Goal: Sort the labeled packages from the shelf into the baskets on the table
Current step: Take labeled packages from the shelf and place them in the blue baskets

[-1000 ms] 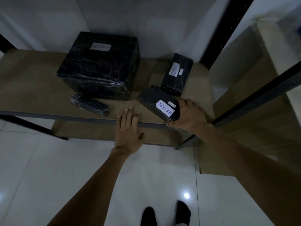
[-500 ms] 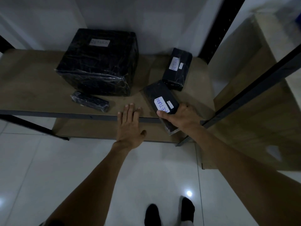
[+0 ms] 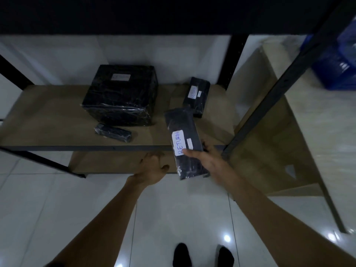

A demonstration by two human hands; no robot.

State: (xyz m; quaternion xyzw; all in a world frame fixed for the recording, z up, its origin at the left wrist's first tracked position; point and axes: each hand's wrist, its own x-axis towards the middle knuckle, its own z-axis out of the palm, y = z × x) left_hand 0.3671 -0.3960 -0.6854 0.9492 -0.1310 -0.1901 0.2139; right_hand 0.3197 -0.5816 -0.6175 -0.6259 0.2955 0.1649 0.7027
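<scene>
While lifting clear of the lower tan fibreboard shelf (image 3: pixel 48 120), being gripped near its lower middle by the right hand (image 3: pixel 208 160) — a flat, oblong package in black plastic wrap (image 3: pixel 183 143), white handwritten "RETURN" label facing up, thumb pressing just below the label and fingers curling under the far edge. Hanging out past the shelf's dark metal front rail, far end tilting up over the board. Hovering just beside it, loosely spread and holding nothing, the left hand (image 3: pixel 152 167), close under the rail.

Worth doing now, by the look of it: bringing the free hand under the overhanging near end, keeping the label upward for reading, drawing the package straight back so as not to be clipping the black steel upright (image 3: pixel 269 97) at the right. Wrap appearing slick and crinkly — likely slipping in a one-sided pinch.

Waiting on the shelf: a large cube-like box in glossy black film with a pale label (image 3: pixel 120 93), a slim black-wrapped bar (image 3: pixel 113 132) just in front of it, and a small black labelled parcel (image 3: pixel 196 95) standing near the back. No baskets clearly showing — only something blue and blurred at upper right.
</scene>
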